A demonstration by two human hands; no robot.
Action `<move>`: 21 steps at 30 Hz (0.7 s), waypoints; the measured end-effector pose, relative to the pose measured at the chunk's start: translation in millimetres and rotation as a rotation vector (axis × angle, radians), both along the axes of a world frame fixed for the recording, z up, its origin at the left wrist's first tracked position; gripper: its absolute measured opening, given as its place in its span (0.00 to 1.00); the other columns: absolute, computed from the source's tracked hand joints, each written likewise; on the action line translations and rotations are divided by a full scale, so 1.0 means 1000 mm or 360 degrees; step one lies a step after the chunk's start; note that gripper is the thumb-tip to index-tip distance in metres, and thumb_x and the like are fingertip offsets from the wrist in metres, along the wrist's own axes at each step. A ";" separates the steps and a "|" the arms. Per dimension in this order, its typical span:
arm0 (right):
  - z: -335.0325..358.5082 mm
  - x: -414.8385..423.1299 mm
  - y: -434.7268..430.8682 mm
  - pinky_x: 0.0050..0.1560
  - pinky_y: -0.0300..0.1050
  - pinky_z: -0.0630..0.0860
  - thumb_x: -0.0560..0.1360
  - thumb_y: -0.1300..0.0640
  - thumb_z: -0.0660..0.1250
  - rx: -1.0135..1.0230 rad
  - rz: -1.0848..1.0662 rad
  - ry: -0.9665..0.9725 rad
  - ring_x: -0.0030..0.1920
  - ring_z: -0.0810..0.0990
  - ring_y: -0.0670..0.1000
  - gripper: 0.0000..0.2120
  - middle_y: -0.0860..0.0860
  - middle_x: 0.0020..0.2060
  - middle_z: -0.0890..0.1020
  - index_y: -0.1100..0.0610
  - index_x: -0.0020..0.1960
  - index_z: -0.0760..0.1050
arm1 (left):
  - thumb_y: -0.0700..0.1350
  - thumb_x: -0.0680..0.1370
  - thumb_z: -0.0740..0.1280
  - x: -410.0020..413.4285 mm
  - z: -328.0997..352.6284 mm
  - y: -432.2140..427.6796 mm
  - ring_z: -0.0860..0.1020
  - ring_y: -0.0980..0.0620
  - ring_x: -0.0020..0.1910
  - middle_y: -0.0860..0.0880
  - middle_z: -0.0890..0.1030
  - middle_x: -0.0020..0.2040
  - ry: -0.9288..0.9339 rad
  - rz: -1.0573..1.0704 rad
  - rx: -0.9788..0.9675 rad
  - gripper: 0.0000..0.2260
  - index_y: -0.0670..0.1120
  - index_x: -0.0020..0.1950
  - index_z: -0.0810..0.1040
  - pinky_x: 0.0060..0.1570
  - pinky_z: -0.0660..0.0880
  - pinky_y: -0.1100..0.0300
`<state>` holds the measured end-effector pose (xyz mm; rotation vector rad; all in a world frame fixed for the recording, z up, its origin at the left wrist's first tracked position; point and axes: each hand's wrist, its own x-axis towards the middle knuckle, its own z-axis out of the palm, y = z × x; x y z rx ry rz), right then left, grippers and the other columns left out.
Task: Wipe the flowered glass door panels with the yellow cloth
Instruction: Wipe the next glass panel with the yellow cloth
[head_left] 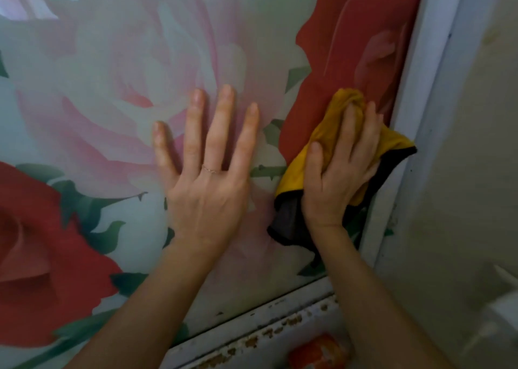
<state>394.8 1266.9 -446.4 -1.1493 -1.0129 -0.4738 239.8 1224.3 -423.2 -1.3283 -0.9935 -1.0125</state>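
The flowered glass door panel [117,88] fills most of the view, printed with pink and red roses and green leaves. My left hand [207,169] lies flat on the glass with its fingers straight and spread, a thin ring on one finger. My right hand [342,167] presses the yellow cloth [322,141] against the red rose near the panel's right edge, fingers bent over the bunched fabric. The cloth has a dark grey underside and black trim that hang below the hand.
A white door frame [420,94] runs down the right side of the panel, with a pale wall [476,144] beyond it. Below the glass a white rail [266,329] shows chipped paint and rust spots. A blurred red-orange object [316,352] sits at the bottom.
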 end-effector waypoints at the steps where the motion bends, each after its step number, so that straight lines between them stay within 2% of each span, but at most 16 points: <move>1: -0.001 -0.006 -0.002 0.70 0.74 0.62 0.81 0.47 0.55 -0.0010 -0.0015 0.0046 0.77 0.63 0.65 0.27 0.64 0.76 0.67 0.58 0.77 0.67 | 0.39 0.83 0.65 0.000 0.000 0.000 0.67 0.40 0.75 0.43 0.69 0.76 0.0009 0.0000 0.0006 0.22 0.48 0.77 0.70 0.71 0.60 0.35; 3: -0.014 -0.027 -0.013 0.73 0.73 0.58 0.83 0.45 0.54 -0.0077 0.0032 0.0058 0.79 0.60 0.63 0.27 0.62 0.78 0.65 0.56 0.78 0.64 | 0.39 0.82 0.65 0.001 0.000 0.000 0.67 0.39 0.76 0.43 0.69 0.76 -0.0019 -0.0026 -0.0013 0.24 0.49 0.78 0.69 0.72 0.59 0.35; 5: -0.042 -0.049 -0.028 0.75 0.69 0.50 0.84 0.42 0.52 -0.0171 0.0190 -0.0097 0.81 0.55 0.60 0.26 0.57 0.80 0.61 0.51 0.79 0.60 | 0.40 0.82 0.65 0.002 0.001 -0.001 0.66 0.39 0.76 0.42 0.69 0.76 -0.0042 -0.0041 -0.0037 0.24 0.48 0.78 0.69 0.72 0.59 0.34; 7: -0.062 -0.053 -0.036 0.75 0.66 0.46 0.83 0.43 0.54 -0.0206 0.0294 -0.0283 0.83 0.49 0.54 0.24 0.54 0.80 0.58 0.48 0.78 0.61 | 0.40 0.83 0.62 0.003 0.001 -0.002 0.67 0.38 0.75 0.42 0.70 0.75 -0.0033 -0.0043 -0.0046 0.21 0.48 0.77 0.70 0.71 0.59 0.33; 9: -0.058 -0.040 -0.029 0.73 0.67 0.47 0.81 0.45 0.56 -0.0191 0.0277 -0.0297 0.82 0.48 0.51 0.24 0.54 0.79 0.59 0.47 0.76 0.62 | 0.40 0.84 0.61 0.002 0.001 -0.003 0.67 0.37 0.75 0.42 0.70 0.75 0.0005 -0.0051 -0.0057 0.20 0.49 0.76 0.71 0.71 0.60 0.33; 12: -0.030 -0.017 -0.012 0.71 0.75 0.56 0.83 0.43 0.52 -0.0123 0.0111 -0.0080 0.79 0.58 0.59 0.25 0.62 0.78 0.64 0.51 0.77 0.62 | 0.38 0.83 0.64 0.001 0.002 -0.001 0.69 0.38 0.74 0.43 0.71 0.75 0.0046 -0.0013 -0.0009 0.22 0.50 0.76 0.72 0.70 0.62 0.33; 15: -0.022 -0.009 -0.006 0.69 0.74 0.61 0.85 0.39 0.46 -0.0074 -0.0017 -0.0063 0.77 0.62 0.65 0.28 0.67 0.76 0.65 0.54 0.77 0.66 | 0.38 0.82 0.65 -0.002 0.000 0.001 0.69 0.38 0.74 0.43 0.71 0.75 0.0052 -0.0014 0.0001 0.23 0.51 0.76 0.71 0.71 0.61 0.33; 19: -0.027 -0.019 -0.010 0.72 0.73 0.59 0.84 0.38 0.48 -0.0176 -0.0293 0.0066 0.78 0.61 0.66 0.28 0.65 0.76 0.66 0.50 0.76 0.69 | 0.38 0.82 0.65 -0.001 0.001 0.001 0.69 0.37 0.74 0.42 0.71 0.74 0.0055 -0.0028 0.0001 0.22 0.50 0.76 0.72 0.69 0.63 0.33; 21: -0.032 -0.037 -0.016 0.69 0.76 0.62 0.85 0.39 0.49 -0.0197 -0.0263 0.0176 0.78 0.60 0.66 0.27 0.64 0.76 0.67 0.52 0.76 0.69 | 0.39 0.83 0.64 0.000 0.003 0.000 0.69 0.37 0.73 0.42 0.71 0.74 0.0059 -0.0058 -0.0030 0.20 0.50 0.75 0.73 0.69 0.63 0.32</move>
